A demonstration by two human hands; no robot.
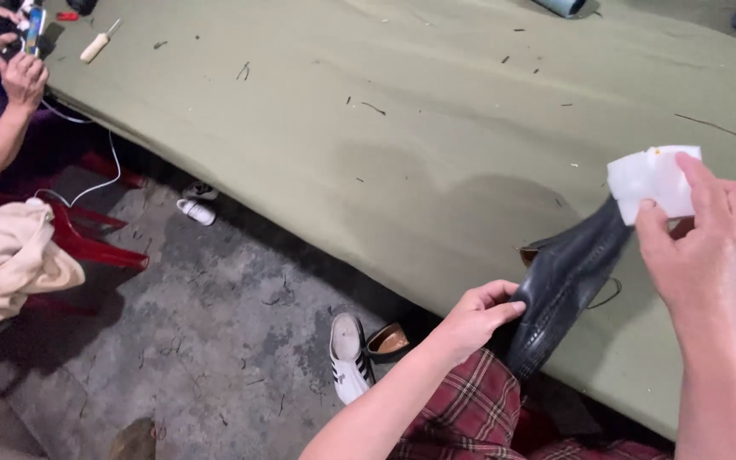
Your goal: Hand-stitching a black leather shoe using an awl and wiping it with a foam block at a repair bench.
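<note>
My left hand (pixel 480 313) grips the lower end of a black leather shoe upper (pixel 566 277), which slants from my lap up toward the table. My right hand (pixel 709 243) is raised at the far right, fingers pinching a small white piece of paper or cloth (pixel 653 181) just above the upper's top end. My lap, in red plaid fabric (pixel 470 409), lies under the leather. The upper's inside is hidden.
A wide olive-green cloth-covered table (pixel 368 128) fills the frame, littered with thread scraps. A wooden-handled awl (pixel 95 44) lies at its far left. Another person's hands (pixel 19 72) hold a phone at top left. Red plastic chair (pixel 87 238), beige garment (pixel 6 260), white sneaker (pixel 349 356) on concrete floor.
</note>
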